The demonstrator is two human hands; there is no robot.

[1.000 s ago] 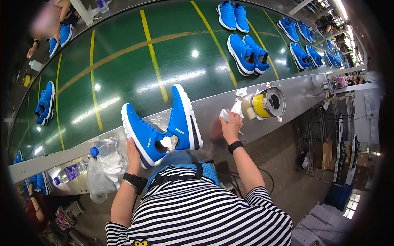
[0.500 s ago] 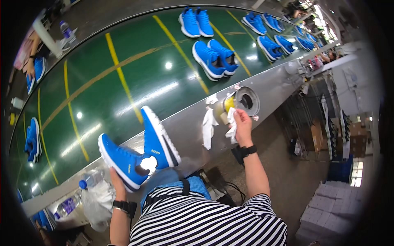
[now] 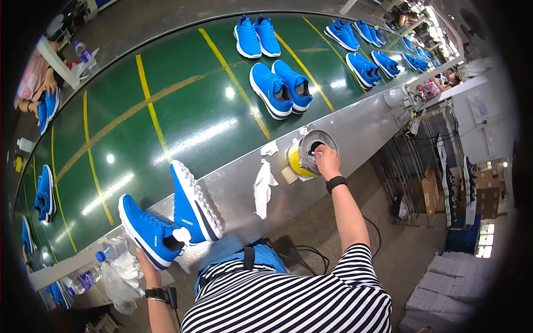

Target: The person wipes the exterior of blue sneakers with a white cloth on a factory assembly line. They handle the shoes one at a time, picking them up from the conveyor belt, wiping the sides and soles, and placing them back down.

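The right hand (image 3: 326,160) has shifted from beside the can (image 3: 296,162) to its mouth; its grip there cannot be told. The left hand (image 3: 147,269) holds 1 blue shoe (image 3: 140,225) by the table (image 3: 302,194), toe and long axis slanting up-left.

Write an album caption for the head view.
Left hand on a blue sneaker, right hand at the mouth of a yellow-labelled can, beside a green conveyor belt.

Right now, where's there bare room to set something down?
Widest: the green belt between its left shoe pair and nearer middle pair. Smaller: the metal ledge between the white cloth strip and the sole-out shoe. Crowded: the ledge's left end, with bottles, plastic bag and left hand, and the can, where the right hand reaches.
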